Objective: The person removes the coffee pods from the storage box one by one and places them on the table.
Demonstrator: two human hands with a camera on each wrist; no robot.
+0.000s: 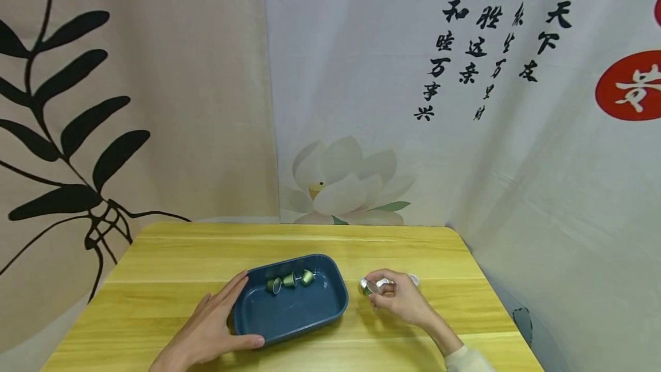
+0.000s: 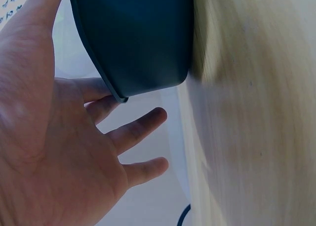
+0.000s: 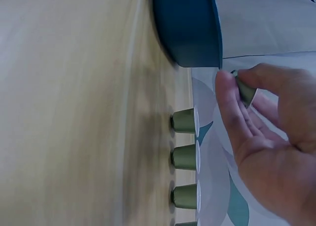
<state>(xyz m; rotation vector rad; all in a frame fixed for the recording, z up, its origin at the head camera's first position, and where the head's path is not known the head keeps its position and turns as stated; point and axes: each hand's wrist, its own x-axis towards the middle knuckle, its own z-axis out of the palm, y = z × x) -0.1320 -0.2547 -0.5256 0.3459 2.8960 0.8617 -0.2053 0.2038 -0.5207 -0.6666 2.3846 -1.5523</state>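
Observation:
A dark blue rectangular dish (image 1: 289,309) lies on the table, with three green coffee capsules (image 1: 290,280) inside along its far side. My left hand (image 1: 212,326) rests at its left end, fingers straight and spread, thumb against the front rim. In the left wrist view, two fingers touch the rim while the other two fingers (image 2: 140,129) stick out free. My right hand (image 1: 400,297), to the right of the dish, pinches a green coffee capsule (image 3: 247,92) between thumb and fingertips, above the table. Under it, several more capsules (image 3: 185,157) stand in a row, wide pale end up.
The wooden table (image 1: 181,263) carries the dish and the capsule row. Behind it hangs a pale cloth backdrop (image 1: 341,73) with printed flowers, leaves and black writing. In the head view my right hand partly covers the row.

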